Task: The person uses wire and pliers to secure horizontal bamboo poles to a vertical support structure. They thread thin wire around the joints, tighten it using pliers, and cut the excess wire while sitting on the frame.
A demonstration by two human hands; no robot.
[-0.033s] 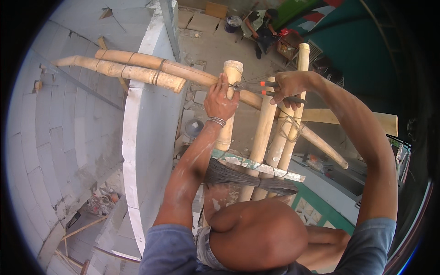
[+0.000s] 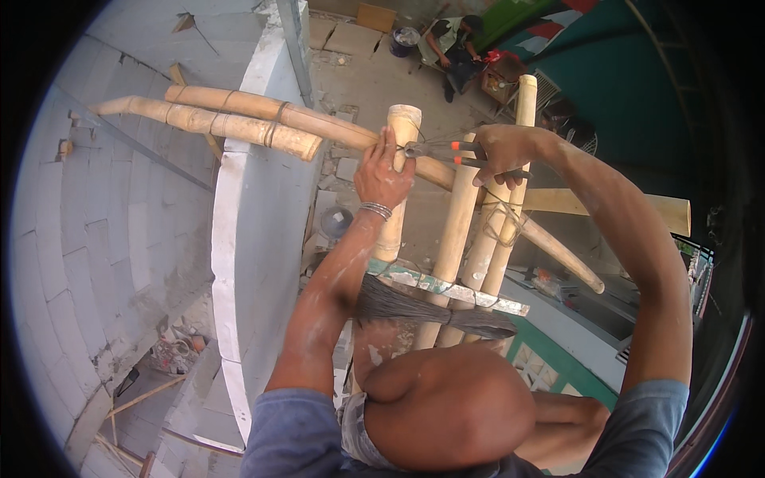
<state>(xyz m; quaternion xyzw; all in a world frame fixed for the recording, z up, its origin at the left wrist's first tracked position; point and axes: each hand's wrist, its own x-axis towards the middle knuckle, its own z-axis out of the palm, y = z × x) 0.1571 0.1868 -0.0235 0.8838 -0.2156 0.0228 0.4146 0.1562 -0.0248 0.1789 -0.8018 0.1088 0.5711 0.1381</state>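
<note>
My right hand [image 2: 504, 151] is closed round the dark, orange-banded handles of a pair of pincers [image 2: 434, 150]. Their jaws are at a thin wire where an upright bamboo pole [image 2: 392, 227] crosses a long slanting bamboo pole [image 2: 339, 127]. My left hand [image 2: 384, 177] grips the upright pole just beside the jaws, fingers pointing up across the crossing. How the wire sits in the jaws is too small to tell. Further right stand several more upright poles [image 2: 456, 223], with a loose coil of wire [image 2: 504, 225] hanging on them.
A bundle of dark wires [image 2: 430, 309] lies by a paint-worn board [image 2: 430, 280] near my bent knee [image 2: 454, 406]. A pale block wall [image 2: 263, 207] rises on the left, another bamboo length [image 2: 295, 143] over it. Far below, a person [image 2: 454, 52] sits near a bucket [image 2: 404, 41].
</note>
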